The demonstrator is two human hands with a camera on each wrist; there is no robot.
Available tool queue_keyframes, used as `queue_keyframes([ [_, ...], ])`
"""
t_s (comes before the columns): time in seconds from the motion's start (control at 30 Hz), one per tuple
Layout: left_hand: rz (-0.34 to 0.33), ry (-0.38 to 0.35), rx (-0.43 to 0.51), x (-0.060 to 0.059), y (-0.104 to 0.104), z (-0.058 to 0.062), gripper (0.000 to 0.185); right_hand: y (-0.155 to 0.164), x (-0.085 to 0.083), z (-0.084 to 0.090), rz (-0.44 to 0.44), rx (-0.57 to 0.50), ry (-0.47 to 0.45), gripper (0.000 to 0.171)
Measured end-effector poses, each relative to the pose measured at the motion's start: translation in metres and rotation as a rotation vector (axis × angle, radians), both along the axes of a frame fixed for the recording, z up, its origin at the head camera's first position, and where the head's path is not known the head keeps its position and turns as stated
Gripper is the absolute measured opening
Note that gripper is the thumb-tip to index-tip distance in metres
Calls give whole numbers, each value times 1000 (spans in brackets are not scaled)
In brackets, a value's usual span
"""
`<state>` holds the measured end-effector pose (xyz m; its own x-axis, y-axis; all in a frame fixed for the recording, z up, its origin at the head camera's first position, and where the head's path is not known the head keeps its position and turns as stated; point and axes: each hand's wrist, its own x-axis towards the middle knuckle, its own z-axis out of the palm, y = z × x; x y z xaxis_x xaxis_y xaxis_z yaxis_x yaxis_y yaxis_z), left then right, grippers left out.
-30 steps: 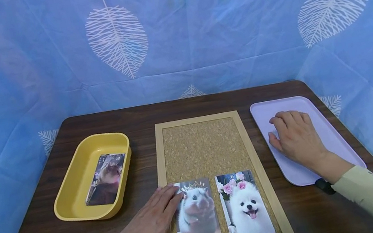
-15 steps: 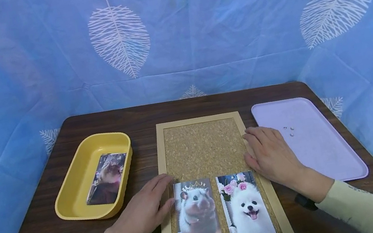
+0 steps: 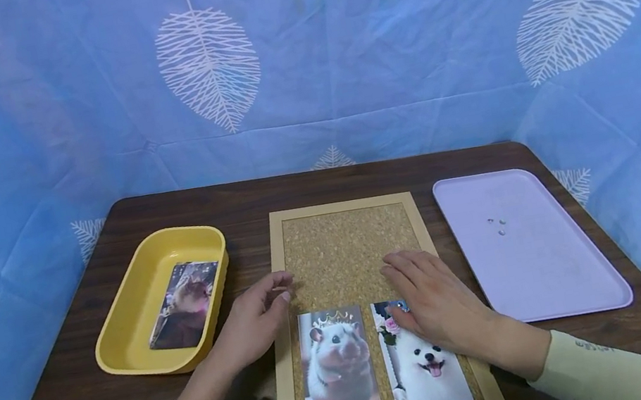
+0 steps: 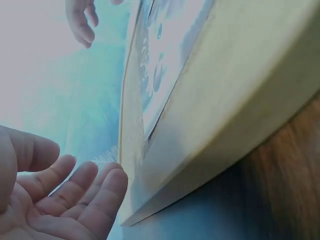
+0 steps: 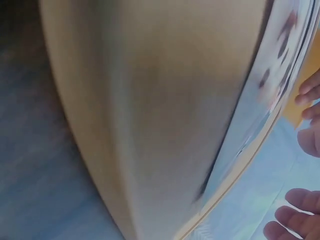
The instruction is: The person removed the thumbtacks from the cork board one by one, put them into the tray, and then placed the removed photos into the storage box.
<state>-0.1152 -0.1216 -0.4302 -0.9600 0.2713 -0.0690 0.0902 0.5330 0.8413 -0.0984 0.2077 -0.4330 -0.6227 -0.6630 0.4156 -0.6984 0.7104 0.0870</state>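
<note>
A: What is at the left of the cork board (image 3: pixel 350 252)?

B: A yellow tray (image 3: pixel 125 331) stands on the dark surface (image 3: pixel 318 186), well to the left of the board. One photo (image 3: pixel 184 305) lies inside it, along its right wall.

A: And the left hand (image 3: pixel 252 323)?

B: It is between the tray and the board. The fingers are loosely bent and they hold nothing. The fingertips (image 3: pixel 281 284) reach the left frame of the board, just above the hamster photo (image 3: pixel 337 366). From the left wrist view the palm is open, beside the wooden frame (image 4: pixel 235 100).

A: What is on the board itself?

B: Two photos lie side by side in the lower half: the hamster photo at the left and the dog photo (image 3: pixel 431 370) at the right. The upper half is bare cork.

A: Where is the right hand (image 3: pixel 435 301)?

B: It lies over the top part of the dog photo. The fingers are almost straight and flat. Something small and grey shows under its thumb at the top edge of this photo, but I cannot tell whether it pinches anything.

A: And to the right of the board?

B: A lilac tray (image 3: pixel 565 271), near the board but apart from it. Three small pins (image 3: pixel 497 224) lie in its upper middle part.
</note>
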Motion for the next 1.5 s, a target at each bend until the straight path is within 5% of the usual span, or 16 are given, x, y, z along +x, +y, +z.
queue_keyframes([
  [0.43, 53, -62, 30, -5, 7, -6, 34, -23, 20, 3, 36, 186, -118, 68],
  [0.9, 61, -326, 427, -20, 3, -8, 42, -27, 22, 0, 83, 320, -254, 84],
  [1.5, 5, -527, 533, -29, -7, 3, 50, -28, 22, 1, 67, 398, -374, 82],
])
